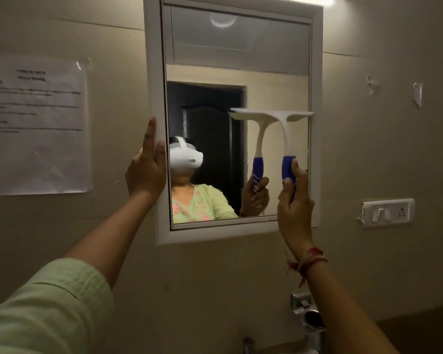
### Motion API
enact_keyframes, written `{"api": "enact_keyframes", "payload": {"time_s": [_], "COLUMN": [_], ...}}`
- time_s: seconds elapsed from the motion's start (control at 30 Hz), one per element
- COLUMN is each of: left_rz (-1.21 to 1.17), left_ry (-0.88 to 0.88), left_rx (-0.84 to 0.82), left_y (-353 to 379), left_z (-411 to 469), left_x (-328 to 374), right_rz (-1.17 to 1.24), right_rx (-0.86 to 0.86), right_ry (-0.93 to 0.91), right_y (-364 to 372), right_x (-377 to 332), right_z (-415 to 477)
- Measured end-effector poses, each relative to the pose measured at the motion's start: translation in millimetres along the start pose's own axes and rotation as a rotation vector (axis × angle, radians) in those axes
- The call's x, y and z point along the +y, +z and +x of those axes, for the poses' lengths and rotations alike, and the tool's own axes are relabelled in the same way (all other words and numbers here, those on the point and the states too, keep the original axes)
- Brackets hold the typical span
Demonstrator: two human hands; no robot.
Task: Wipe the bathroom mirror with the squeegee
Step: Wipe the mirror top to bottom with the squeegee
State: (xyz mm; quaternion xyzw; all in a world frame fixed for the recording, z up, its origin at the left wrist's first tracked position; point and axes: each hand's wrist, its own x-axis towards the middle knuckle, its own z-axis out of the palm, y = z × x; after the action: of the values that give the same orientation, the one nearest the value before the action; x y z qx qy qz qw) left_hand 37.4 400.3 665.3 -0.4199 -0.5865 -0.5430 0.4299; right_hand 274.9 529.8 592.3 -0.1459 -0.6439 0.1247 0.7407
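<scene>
A white-framed bathroom mirror (315, 72) hangs on the beige wall ahead. My right hand (294, 200) is wrapped around the blue grip of a white squeegee (285, 129), whose blade lies flat against the glass on the mirror's right half, about mid-height. Its reflection shows just to the left of it. My left hand (146, 169) grips the mirror's left frame edge, thumb over the front. The glass reflects a person in a white headset and a green top.
A printed paper sheet (36, 123) is taped to the wall at left. A white switch and socket plate (388, 212) sits right of the mirror. Below are a metal fitting with a cup holder (308, 315) and a tap top (248, 344).
</scene>
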Motion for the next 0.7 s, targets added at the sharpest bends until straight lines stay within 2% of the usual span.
{"api": "enact_keyframes", "payload": {"time_s": [0.2, 0.47, 0.7], "left_rz": [0.031, 0.040, 0.064], "left_ry": [-0.010, -0.028, -0.009], "left_rx": [0.035, 0.029, 0.008], "left_y": [3.5, 3.5, 3.2], "left_z": [-0.1, 0.6, 0.9], "left_x": [-3.5, -2.7, -2.5], "right_rz": [-0.037, 0.015, 0.028], "right_rx": [-0.107, -0.028, -0.062], "right_ry": [0.142, 0.089, 0.209], "right_y": [-18.1, -7.4, -3.8], "right_x": [30.7, 13.9, 29.9], "right_z": [-83.2, -40.7, -128.0]}}
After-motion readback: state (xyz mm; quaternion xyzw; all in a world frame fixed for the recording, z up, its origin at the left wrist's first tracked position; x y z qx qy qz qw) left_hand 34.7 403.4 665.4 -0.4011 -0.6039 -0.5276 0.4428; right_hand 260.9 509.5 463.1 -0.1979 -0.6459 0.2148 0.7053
